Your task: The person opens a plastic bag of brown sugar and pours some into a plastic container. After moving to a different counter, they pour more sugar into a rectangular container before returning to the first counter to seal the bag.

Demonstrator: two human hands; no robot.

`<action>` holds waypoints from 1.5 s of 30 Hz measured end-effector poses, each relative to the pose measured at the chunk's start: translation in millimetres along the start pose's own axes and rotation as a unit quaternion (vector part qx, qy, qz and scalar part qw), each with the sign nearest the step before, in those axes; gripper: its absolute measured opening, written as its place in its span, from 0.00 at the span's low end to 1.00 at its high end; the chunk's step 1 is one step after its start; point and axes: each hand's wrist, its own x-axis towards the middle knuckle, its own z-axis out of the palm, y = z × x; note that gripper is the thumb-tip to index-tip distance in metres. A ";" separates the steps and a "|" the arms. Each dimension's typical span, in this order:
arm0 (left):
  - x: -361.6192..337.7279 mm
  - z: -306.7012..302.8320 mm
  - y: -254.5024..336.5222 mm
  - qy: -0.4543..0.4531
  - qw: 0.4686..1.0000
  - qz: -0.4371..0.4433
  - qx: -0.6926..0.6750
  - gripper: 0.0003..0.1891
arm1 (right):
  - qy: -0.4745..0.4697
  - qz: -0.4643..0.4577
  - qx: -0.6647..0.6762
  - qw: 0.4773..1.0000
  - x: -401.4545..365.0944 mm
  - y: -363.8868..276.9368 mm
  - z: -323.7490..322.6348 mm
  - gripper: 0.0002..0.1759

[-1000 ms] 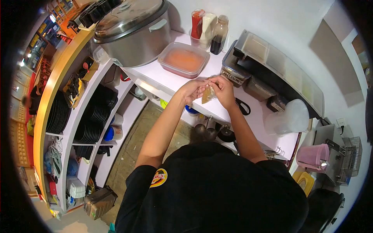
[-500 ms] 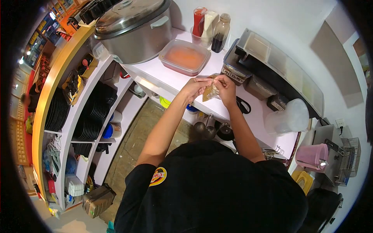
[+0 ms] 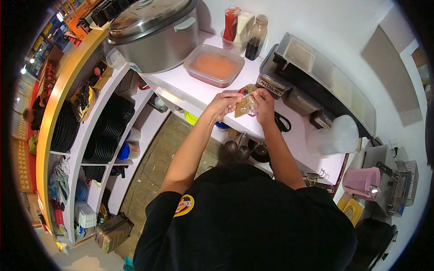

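A small clear plastic bag [image 3: 245, 107] with brownish contents is held up over the front edge of the white counter [image 3: 199, 97]. My left hand [image 3: 223, 105] pinches its upper left side, fingers closed. On the right side of the bag, my right hand [image 3: 264, 104] is closed too, thumb and fingers pressed on the plastic. A lidded container with orange contents [image 3: 214, 64] sits beyond my left hand. Black scissor handles [image 3: 283, 122] lie just right of my right wrist. Behind my right hand stands a labelled container [image 3: 272, 86].
A large metal pot [image 3: 156, 43] stands at the back left. Sauce bottles [image 3: 231, 25] and a dark-filled bottle [image 3: 256, 38] stand by the wall. To the right are a clear plastic tub [image 3: 337, 135] and a pink bucket [image 3: 361, 182]. Shelves with black dishes [image 3: 100, 149] are at left.
My hands have moved slightly apart at the top of the bag, the right one a little to the right. More of the bag shows between them.
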 end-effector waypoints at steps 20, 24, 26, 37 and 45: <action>-16.1 30.1 -7.6 0.155 0.869 0.217 0.417 0.13 | -0.052 -0.044 -0.342 0.937 -2.5 -36.6 6.7 0.08; -18.7 43.0 -13.9 0.161 0.842 0.268 0.439 0.13 | 0.014 -0.078 -0.365 0.928 -0.4 -26.6 13.2 0.08; -20.8 46.6 -10.5 0.156 0.856 0.253 0.423 0.12 | 0.024 -0.088 -0.369 0.925 1.8 -24.1 11.0 0.08; -26.9 36.2 -23.9 0.119 0.901 0.222 0.352 0.09 | 0.017 -0.020 -0.350 0.937 12.5 -12.6 5.5 0.09; -37.6 32.3 -20.1 0.155 0.877 0.246 0.382 0.06 | -0.014 -0.019 -0.286 0.958 12.0 -16.8 6.8 0.09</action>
